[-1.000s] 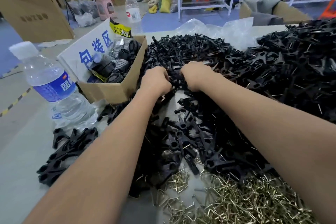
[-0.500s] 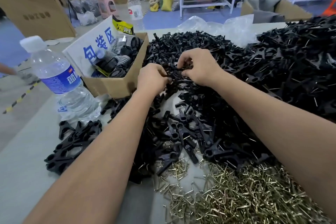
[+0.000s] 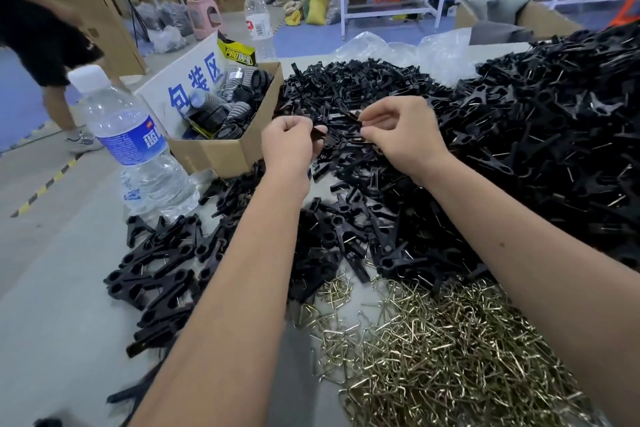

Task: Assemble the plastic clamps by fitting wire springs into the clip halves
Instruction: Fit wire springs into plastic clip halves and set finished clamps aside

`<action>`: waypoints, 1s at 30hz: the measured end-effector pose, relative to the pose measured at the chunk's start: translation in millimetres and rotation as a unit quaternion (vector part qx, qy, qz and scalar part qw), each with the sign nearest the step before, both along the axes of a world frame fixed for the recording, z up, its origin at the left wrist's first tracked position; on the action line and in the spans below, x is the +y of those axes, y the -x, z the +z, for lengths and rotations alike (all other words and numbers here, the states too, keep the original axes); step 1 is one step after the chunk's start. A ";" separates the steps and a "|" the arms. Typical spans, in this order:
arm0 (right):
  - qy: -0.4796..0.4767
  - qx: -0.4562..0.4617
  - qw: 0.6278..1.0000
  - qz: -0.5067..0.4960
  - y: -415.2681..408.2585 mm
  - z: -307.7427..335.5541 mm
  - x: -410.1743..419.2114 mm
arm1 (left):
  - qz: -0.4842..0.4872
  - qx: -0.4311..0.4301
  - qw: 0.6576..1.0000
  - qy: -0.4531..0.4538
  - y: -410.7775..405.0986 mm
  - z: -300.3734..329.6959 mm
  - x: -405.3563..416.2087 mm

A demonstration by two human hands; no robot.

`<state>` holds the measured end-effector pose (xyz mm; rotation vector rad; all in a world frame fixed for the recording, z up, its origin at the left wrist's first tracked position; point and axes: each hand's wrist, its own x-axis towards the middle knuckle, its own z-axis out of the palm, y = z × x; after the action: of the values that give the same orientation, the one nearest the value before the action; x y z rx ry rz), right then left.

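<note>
Black plastic clip halves (image 3: pixel 363 90) are lying heaped across the middle and right of the frame, angular and matte. I am raising both hands just above that heap: my left hand (image 3: pixel 289 142) is pinching one dark clip half in a curled grip, and my right hand (image 3: pixel 398 132) is pinching another between thumb and fingertips, probably so the two can be lined up. Brassy wire springs (image 3: pixel 433 350), thin and bent into triangles, are waiting at lower right on the grey counter (image 3: pixel 52 305). Finished-looking clamps (image 3: pixel 156 270) are sitting at lower left, beside a clear water bottle (image 3: pixel 135 146).
</note>
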<state>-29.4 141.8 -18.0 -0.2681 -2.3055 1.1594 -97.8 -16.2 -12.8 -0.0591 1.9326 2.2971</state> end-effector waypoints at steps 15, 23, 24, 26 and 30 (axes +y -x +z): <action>-0.385 -0.210 0.898 0.046 13.4 -5.7 -46.9 | 0.087 -0.043 0.995 -0.020 -30.5 -13.3 -16.3; -0.392 -0.272 0.875 0.085 38.3 1.9 -72.0 | 0.171 -0.045 0.982 -0.060 -15.9 -15.4 -14.1; -0.391 -0.264 0.879 0.075 39.7 1.9 -72.5 | 0.171 -0.042 0.982 -0.065 -14.6 -14.7 -14.7; -0.398 -0.215 0.891 0.034 38.8 1.1 -67.9 | 0.167 -0.031 0.983 -0.067 -12.9 -13.5 -14.7; -0.176 -0.095 0.980 -0.006 25.8 0.5 -50.8 | 0.127 0.006 0.990 -0.063 -18.0 -12.2 -11.6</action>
<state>-55.2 91.0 -17.4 -0.2682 -2.6201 0.7247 -79.8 -27.8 -25.0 -0.2954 1.8770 2.5781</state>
